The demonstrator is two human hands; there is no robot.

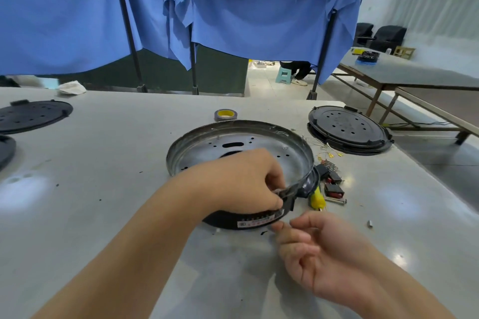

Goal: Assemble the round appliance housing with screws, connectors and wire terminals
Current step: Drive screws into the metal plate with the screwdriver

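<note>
right hand (321,254), fingers loosely open, touching black-rimmed round metal housing (241,153) mid grey tabletop (103,189); left hand (243,184) pinching its near rim; yellow-handled screwdriver (317,199) just beside.

Bright overhead glare, wide-angle edge distortion

Both forearms are bare all the way to the bottom edge of the view, with no sleeve or cuff showing. The left hand (241,184) wears no glove, ring, watch or wristband, and its fingernails that show are short and unpainted. The right hand (321,254) is likewise bare, without glove or jewellery, and the wrist behind it carries no band.
</note>
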